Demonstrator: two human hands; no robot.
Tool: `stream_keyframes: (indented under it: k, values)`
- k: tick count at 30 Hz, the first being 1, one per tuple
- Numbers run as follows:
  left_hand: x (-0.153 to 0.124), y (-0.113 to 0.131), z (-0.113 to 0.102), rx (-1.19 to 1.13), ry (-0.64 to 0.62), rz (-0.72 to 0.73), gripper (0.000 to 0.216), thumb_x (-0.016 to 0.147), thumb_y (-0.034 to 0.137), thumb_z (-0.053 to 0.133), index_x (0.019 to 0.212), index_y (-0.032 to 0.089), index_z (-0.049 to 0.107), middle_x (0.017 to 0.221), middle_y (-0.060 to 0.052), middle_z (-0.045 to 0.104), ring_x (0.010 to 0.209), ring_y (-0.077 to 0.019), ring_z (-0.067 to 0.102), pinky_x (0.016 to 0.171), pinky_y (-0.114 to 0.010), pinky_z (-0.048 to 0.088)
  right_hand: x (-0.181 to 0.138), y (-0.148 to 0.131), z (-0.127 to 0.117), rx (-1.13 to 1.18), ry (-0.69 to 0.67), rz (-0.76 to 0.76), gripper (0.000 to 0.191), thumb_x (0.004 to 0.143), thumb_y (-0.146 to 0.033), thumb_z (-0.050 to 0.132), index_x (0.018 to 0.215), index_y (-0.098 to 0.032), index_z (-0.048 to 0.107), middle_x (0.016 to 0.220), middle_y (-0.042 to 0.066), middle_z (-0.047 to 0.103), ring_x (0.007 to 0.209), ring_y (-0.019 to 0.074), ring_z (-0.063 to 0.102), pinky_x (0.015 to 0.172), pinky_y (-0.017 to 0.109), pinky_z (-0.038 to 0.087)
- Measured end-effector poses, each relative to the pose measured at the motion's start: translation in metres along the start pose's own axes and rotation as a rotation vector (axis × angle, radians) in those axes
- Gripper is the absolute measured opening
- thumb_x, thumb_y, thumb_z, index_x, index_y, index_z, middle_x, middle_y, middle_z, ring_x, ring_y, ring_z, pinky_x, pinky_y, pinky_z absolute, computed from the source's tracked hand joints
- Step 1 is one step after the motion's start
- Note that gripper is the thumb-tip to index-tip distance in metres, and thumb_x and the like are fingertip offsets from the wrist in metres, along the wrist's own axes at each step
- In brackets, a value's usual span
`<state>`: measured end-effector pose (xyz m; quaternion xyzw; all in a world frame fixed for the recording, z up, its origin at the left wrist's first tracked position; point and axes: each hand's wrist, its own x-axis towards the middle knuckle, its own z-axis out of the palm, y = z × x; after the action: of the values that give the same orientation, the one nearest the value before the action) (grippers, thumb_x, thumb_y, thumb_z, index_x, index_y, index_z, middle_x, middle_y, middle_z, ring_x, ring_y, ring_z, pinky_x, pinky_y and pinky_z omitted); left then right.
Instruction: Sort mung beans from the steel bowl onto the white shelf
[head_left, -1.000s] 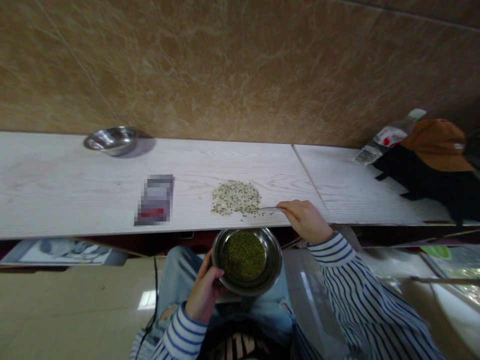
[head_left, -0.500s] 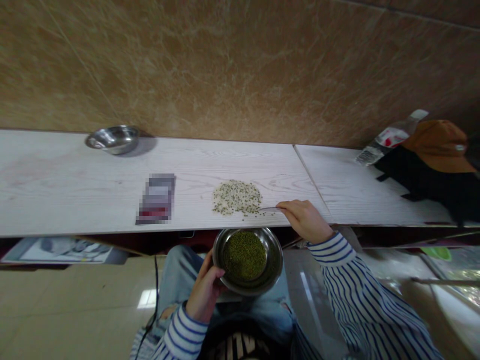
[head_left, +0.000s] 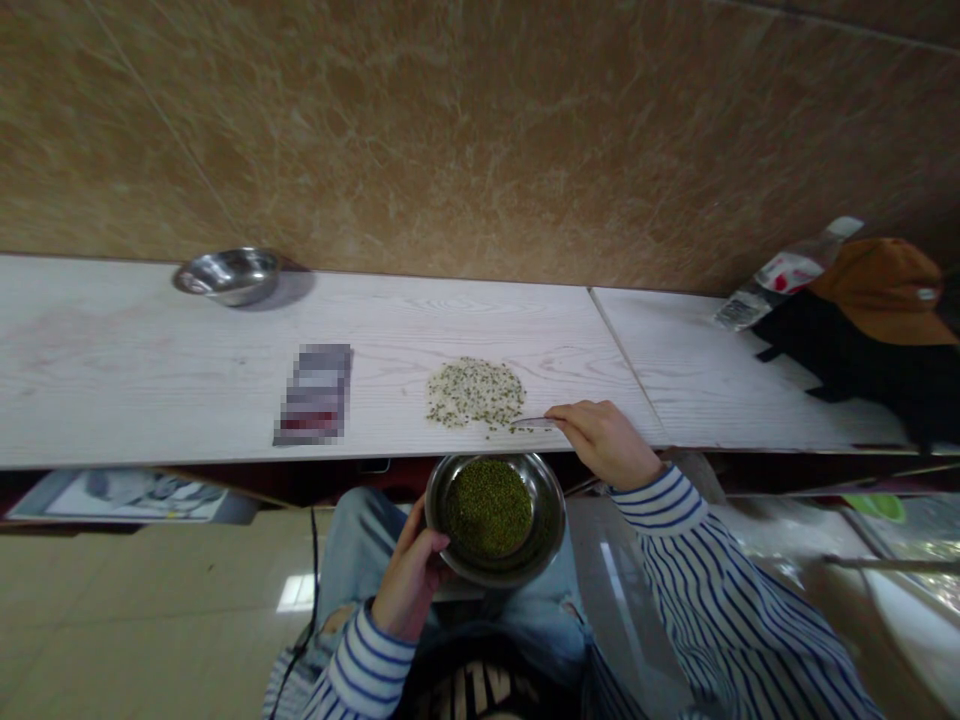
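My left hand [head_left: 412, 568] grips the left rim of a steel bowl [head_left: 551, 540], thumb on top and fingers underneath. The bowl is tilted over my lap, just below the table's front edge. Green beans [head_left: 489, 508], like mung beans, cover its bottom. My right hand [head_left: 604, 440] is closed on a thin metal utensil [head_left: 531, 422]; its exact kind is hard to make out. The utensil's tip lies low at the right front edge of a flat patch of mixed pale grains and green beans [head_left: 474, 392] on the white table.
An upright steel bowl [head_left: 229, 278] stands at the back left. A blurred-out flat object [head_left: 315, 393] lies left of the patch. A plastic bottle [head_left: 787, 272], a brown-and-black cap [head_left: 881, 290] and black fabric are at the right. The wall [head_left: 480, 140] rises behind the table.
My right hand has shifted slightly left, bringing the utensil's tip a little further left and lower along the patch's edge. The left hand and bowl stay nearly still.
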<state>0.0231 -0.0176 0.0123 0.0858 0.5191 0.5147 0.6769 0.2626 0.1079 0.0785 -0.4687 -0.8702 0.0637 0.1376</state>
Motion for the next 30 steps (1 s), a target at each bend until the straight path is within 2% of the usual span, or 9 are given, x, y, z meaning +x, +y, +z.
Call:
stream_keyframes:
  k: [8,30]
  values:
    - [0.001,0.0,-0.001,0.004,-0.023,0.007,0.056,0.062,0.012,0.054,0.116,0.026,0.051,0.095,-0.001,0.058,0.071,-0.0161,0.052,0.053,-0.029,0.046,0.003,-0.002,0.003,-0.017,0.003,0.001,0.025,0.092,-0.023,0.04,0.107,-0.02,0.059,0.099,0.006,0.068,0.092,0.0184,0.06,0.082,0.033,0.042]
    - [0.0,0.001,-0.002,0.005,0.01,0.002,0.059,0.059,0.013,0.055,0.117,0.027,0.054,0.099,-0.001,0.061,0.073,-0.0168,0.054,0.056,-0.03,0.046,0.014,-0.008,0.004,-0.016,-0.014,-0.011,0.027,0.093,-0.024,0.039,0.109,-0.021,0.059,0.099,0.006,0.069,0.092,0.0181,0.061,0.082,0.034,0.043]
